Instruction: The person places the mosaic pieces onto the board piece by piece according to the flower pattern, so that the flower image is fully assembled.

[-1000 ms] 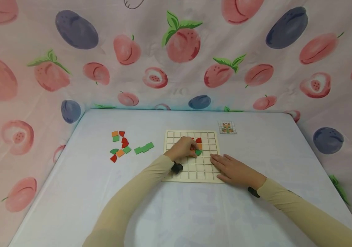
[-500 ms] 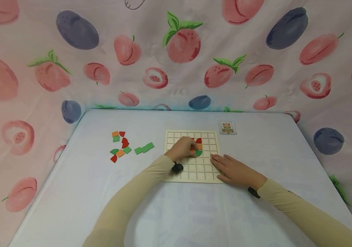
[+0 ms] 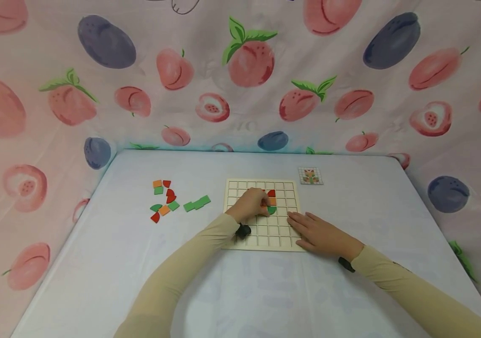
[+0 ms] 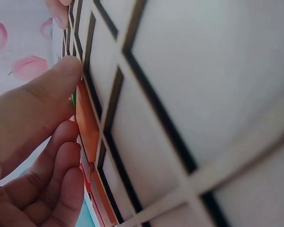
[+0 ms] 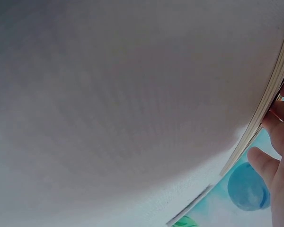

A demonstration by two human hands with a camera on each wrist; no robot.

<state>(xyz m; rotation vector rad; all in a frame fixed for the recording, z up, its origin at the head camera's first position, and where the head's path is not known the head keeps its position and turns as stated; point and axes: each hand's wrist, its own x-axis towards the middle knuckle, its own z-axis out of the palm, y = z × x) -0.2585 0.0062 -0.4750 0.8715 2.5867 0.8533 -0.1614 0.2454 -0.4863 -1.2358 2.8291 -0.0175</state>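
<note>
A pale wooden grid board point(image 3: 280, 241) lies on the table. My left hand point(image 3: 248, 204) reaches over its upper middle, thumb and forefinger at a green quarter-circle tile point(image 3: 271, 210), which they seem to pinch; its grip is partly hidden. Above that tile sit an orange square tile point(image 3: 272, 201) and a red tile point(image 3: 271, 193). In the left wrist view, an orange tile point(image 4: 87, 123) sits in a cell under the hand, and the other fingers are curled. My right hand point(image 3: 324, 234) rests with straight fingers on the board's right edge; the right wrist view shows its fingers point(image 5: 277, 127) at that edge.
Loose red, orange and green tiles point(image 3: 164, 210) lie left of the board, with green tiles point(image 3: 197, 203) lying closer to it. A small pattern card point(image 3: 310, 175) lies behind the board's right corner. Fruit-print cloth point(image 3: 248, 117) encloses the table's back and sides.
</note>
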